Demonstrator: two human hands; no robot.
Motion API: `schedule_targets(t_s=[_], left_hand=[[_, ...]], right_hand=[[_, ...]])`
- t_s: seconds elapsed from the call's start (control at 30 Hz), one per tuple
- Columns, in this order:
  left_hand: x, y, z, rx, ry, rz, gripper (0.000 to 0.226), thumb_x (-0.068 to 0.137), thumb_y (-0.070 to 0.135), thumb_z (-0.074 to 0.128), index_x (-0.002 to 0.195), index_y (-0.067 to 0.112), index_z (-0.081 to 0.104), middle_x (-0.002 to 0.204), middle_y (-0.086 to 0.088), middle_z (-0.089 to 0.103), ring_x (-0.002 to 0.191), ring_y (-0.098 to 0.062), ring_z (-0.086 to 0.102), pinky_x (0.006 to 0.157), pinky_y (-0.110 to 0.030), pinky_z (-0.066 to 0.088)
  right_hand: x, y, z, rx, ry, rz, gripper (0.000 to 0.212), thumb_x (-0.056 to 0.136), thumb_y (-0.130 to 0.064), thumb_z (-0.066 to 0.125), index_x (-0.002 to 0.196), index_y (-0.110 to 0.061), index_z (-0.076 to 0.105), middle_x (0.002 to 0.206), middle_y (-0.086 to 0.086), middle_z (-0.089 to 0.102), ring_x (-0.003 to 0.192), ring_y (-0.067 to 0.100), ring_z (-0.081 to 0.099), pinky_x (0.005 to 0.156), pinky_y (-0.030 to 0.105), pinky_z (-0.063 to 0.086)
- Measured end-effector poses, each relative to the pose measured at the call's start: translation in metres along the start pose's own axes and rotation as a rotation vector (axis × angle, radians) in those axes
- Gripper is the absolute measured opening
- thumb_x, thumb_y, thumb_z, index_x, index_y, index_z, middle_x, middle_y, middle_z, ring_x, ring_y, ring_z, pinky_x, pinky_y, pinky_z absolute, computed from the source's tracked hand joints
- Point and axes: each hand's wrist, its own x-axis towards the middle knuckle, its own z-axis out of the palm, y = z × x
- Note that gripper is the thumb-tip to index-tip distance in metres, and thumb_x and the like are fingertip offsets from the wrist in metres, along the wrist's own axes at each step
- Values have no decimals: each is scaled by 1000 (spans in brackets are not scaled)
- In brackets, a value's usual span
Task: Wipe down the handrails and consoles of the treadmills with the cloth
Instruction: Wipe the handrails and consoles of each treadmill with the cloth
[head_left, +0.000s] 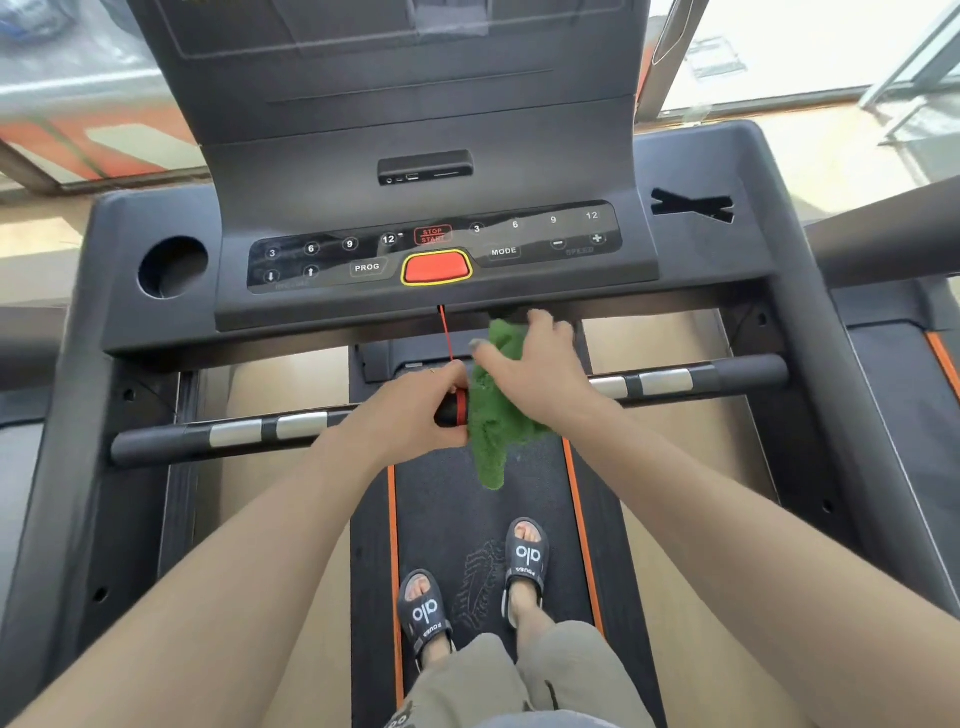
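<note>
Two bare forearms reach forward from the bottom edge, above grey trousers (467, 686) and a pair of dark slide sandals (524, 564) standing on the treadmill belt (467, 519), which has orange stripes along both sides. Farther on, both hands meet at the middle of the front handrail (234, 434), a dark crossbar with silver sensor patches on each half. Left hand (410, 410) curls around a small black-and-red clip (454, 408) at the bar's centre, pinching it; a thin red cord (445, 335) runs from there up to the underside of the console. Right hand (535, 371) grips the green cloth (493, 415), fingers bunched into its upper part, so the cloth drapes over the bar just beside the clip and hangs down toward the belt. Beyond the hands sits the console (431, 254), with numbered keys, PROG and MODE buttons and a red stop button (437, 267) framed in yellow. A round cup holder (174, 267) lies at its left. Past that rises the grey display panel (415, 93).
</note>
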Motion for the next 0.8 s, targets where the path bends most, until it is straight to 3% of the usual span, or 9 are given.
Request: schedule_targets(t_s=[0.17, 0.23, 0.3, 0.37, 0.43, 0.53, 0.6, 0.7, 0.8], left_hand=[[0, -4, 0, -9, -8, -10, 42, 83, 43, 76, 111, 40, 44, 89, 23, 58, 83, -3, 57, 71, -30, 50], [2, -7, 1, 16, -16, -27, 40, 84, 45, 74, 109, 36, 44, 86, 20, 59, 78, -2, 57, 68, -32, 51], [3, -8, 3, 62, -19, -37, 38, 85, 45, 72, 103, 33, 41, 81, 15, 58, 74, -4, 56, 63, -33, 48], [3, -8, 5, 101, -17, -44, 38, 85, 45, 71, 100, 33, 39, 80, 12, 56, 72, -9, 56, 63, -34, 47], [5, -9, 5, 135, -28, -55, 38, 85, 45, 71, 96, 32, 37, 79, 11, 54, 73, -13, 55, 63, -35, 46], [5, -9, 6, 175, -23, -71, 37, 85, 46, 70, 94, 30, 38, 77, 10, 51, 72, -15, 52, 63, -35, 45], [6, -10, 7, 202, -17, -74, 35, 83, 47, 69, 97, 30, 41, 76, 11, 51, 72, -15, 52, 61, -33, 42], [6, -11, 9, 208, -10, -76, 34, 83, 51, 67, 101, 31, 46, 77, 12, 54, 72, -13, 53, 61, -33, 42], [5, -11, 9, 212, -11, -78, 33, 84, 52, 66, 106, 37, 46, 80, 14, 56, 75, -11, 55, 66, -34, 48]], right_hand=[[-3, 25, 5, -895, -292, -496, 110, 66, -60, 65, 157, -20, 17, 133, 5, 51, 128, 29, 41, 114, 42, 28], [1, 31, 12, -946, -212, -513, 112, 64, -53, 77, 153, -14, 21, 124, 3, 56, 118, 27, 52, 103, 39, 35], [4, 29, 27, -962, -82, -539, 80, 68, -44, 78, 131, -13, 39, 101, -1, 58, 102, 26, 61, 81, 36, 36], [15, 20, 32, -931, -135, -464, 56, 66, -38, 77, 105, -17, 43, 82, -7, 53, 84, 23, 63, 67, 32, 33], [35, 8, 25, -823, -406, -263, 55, 57, -39, 82, 98, -16, 52, 80, -5, 62, 75, 20, 65, 61, 31, 48], [63, -6, 9, -612, -863, 52, 57, 53, -43, 90, 101, -16, 72, 95, 2, 76, 86, 24, 74, 86, 43, 61], [71, -10, 7, -591, -953, 126, 56, 58, -43, 90, 104, -17, 73, 101, 3, 76, 90, 25, 74, 90, 41, 59], [62, -5, 14, -720, -792, -49, 51, 60, -43, 86, 98, -16, 67, 91, 0, 71, 81, 22, 71, 75, 35, 60], [24, 31, 30, -892, -177, -433, 49, 66, -32, 77, 102, -15, 49, 88, -3, 60, 77, 23, 59, 66, 35, 39]])
